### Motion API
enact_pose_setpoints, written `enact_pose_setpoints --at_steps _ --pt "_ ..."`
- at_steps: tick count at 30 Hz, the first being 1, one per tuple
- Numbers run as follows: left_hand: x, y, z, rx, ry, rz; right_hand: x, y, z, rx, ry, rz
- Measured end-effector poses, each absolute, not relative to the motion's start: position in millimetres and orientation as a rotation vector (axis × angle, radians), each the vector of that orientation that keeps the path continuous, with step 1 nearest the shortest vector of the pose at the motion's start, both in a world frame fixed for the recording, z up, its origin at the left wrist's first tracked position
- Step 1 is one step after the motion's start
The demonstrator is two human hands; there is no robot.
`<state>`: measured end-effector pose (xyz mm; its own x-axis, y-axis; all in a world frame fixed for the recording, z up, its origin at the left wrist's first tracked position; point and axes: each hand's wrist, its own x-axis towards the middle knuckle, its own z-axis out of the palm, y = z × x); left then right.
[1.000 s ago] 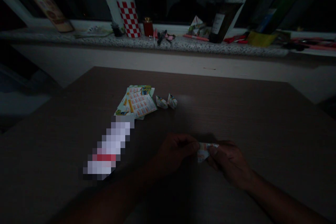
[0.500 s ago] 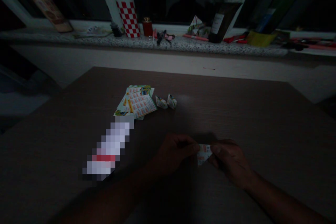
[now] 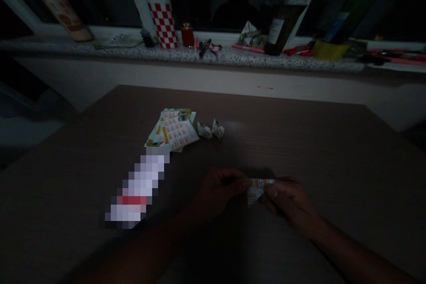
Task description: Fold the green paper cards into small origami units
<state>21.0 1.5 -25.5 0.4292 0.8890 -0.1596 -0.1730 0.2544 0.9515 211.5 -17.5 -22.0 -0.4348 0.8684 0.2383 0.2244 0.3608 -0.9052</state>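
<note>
Between my hands is a small folded piece of printed paper [image 3: 255, 190], roughly triangular, with orange and dark print on white. My left hand [image 3: 224, 191] pinches its left corner between thumb and fingers. On the right side my right hand [image 3: 289, 197] grips it, thumb on top and fingers behind. Farther back on the table lie two small folded paper pieces [image 3: 218, 129], side by side. Left of them is a loose stack of printed paper sheets [image 3: 179, 133] in green, yellow and orange.
A blurred-out white and red item [image 3: 140, 191] lies left of my hands on the brown table [image 3: 316, 142]. Behind, a granite windowsill [image 3: 229, 58] carries a red-checked bottle [image 3: 163, 24], a dark bottle [image 3: 278, 31], a red jar [image 3: 187, 35] and a folded paper shape [image 3: 249, 33].
The folded paper has shifted slightly left and up in my hands. My right thumb has slid lower along it, so more of its top edge shows.
</note>
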Motion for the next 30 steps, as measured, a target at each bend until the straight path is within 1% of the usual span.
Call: enact_pose_setpoints --at_steps 4,9,15,30 --pt "24 0 -22 1.014 0.775 0.841 211 -16 -24 -0.855 -2.016 1.059" --pt "26 -1 -23 0.987 0.756 0.789 209 -17 -24 -0.801 -2.06 1.064" --pt "26 0 -26 0.95 0.739 0.81 206 -16 -21 -0.755 -2.059 1.055" --pt "27 1 -29 0.861 0.719 0.822 200 -15 -19 -0.812 -2.163 1.02"
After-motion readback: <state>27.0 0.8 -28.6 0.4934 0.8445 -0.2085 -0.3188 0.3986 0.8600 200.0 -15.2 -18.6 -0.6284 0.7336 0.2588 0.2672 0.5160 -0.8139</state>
